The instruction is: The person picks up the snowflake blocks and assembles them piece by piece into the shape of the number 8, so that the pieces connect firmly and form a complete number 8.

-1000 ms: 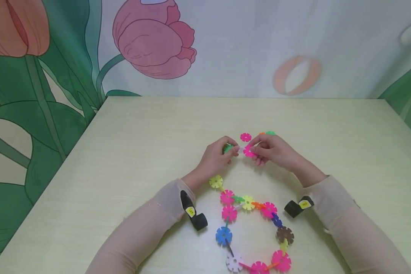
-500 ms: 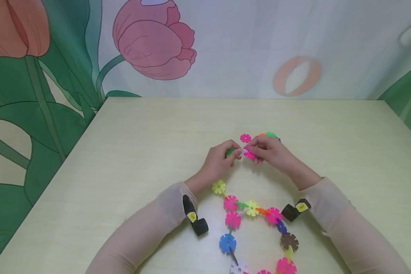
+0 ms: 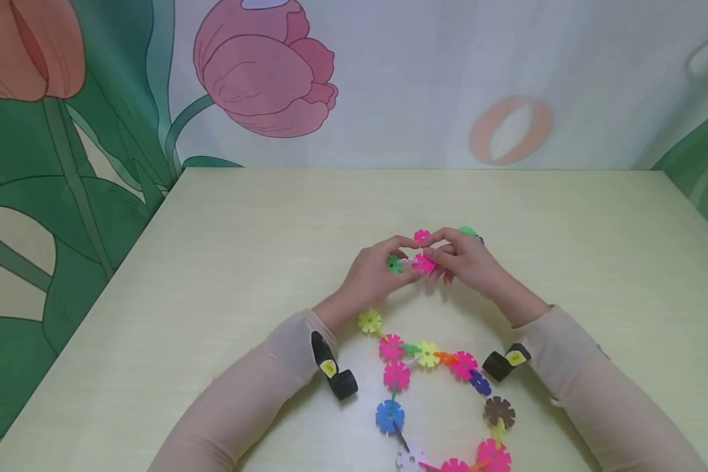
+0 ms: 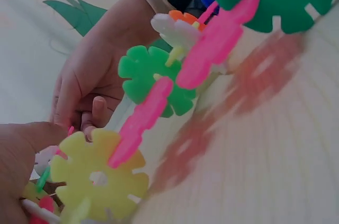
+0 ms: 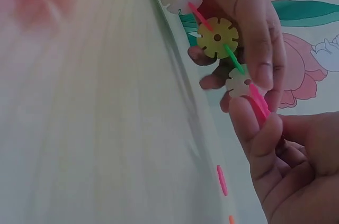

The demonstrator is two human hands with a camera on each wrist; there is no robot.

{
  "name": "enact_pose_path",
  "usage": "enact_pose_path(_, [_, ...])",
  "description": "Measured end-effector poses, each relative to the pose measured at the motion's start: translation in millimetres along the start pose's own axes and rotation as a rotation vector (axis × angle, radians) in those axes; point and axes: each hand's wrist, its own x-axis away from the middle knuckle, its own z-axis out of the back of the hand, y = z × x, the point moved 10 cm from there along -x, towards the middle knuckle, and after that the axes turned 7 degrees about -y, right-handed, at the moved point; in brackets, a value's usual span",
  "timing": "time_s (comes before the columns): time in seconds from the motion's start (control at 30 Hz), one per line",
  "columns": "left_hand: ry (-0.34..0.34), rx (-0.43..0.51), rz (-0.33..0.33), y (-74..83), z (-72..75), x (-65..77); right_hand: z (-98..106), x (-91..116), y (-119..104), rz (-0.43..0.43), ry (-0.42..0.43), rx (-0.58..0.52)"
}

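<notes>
In the head view, my left hand [image 3: 377,269] and right hand [image 3: 463,259] meet over the table. My right thumb and finger pinch a pink interlocking disc [image 5: 259,105], edge-on in the right wrist view. It meets a white interlocking disc [image 5: 239,83], which my left hand pinches, thumb across it. From the white disc, a short string runs on through a green disc [image 5: 233,57] and a yellow disc [image 5: 217,37]. Below the hands lies a ring of linked discs, with a blue disc [image 3: 390,417], a brown disc [image 3: 499,412] and a yellow disc [image 3: 370,321] at its tail.
Just beyond the hands lie a loose pink disc [image 3: 421,236] and a green disc [image 3: 467,231]. Each sleeve carries a black wrist camera, the left camera [image 3: 336,373] close beside the ring. A flower-printed curtain [image 3: 401,78] hangs behind the pale table [image 3: 259,223].
My left fingers have spread from a tight pinch to reach around the pink disc's edges. The linked discs shifted slightly down in view, then partly back. My right hand still pinches the pink disc.
</notes>
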Motion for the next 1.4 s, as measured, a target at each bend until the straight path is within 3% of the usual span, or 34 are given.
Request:
enact_pose_path(0.23, [-0.001,-0.150,0.010,1.6,0.5,-4.6,10.0,3.1,-1.1,-0.036,-0.023,0.060])
enact_pose_path(0.47, [0.067,-0.123,0.079,-5.4,11.9,-5.6,47.9,9.7,1.5,-0.088,0.060,0.188])
enact_pose_path(0.6, [0.111,-0.114,0.090,-6.4,19.6,-4.1,72.5,11.4,7.7,-0.168,0.123,0.317])
enact_pose_path(0.73, [0.139,-0.116,0.103,-9.0,24.3,-3.0,85.8,10.3,18.2,-0.262,0.119,0.397])
enact_pose_path(1.03, [0.180,-0.111,0.115,-13.2,31.2,-2.2,85.8,-3.9,37.6,-0.326,0.046,0.568])
enact_pose_path(1.17, [0.175,-0.092,0.109,-14.1,31.3,-3.0,84.5,-6.1,40.0,-0.345,0.054,0.558])
enact_pose_path(1.4, [0.162,-0.053,0.115,-18.6,27.9,-0.3,77.3,-5.0,33.3,-0.244,0.061,0.452])
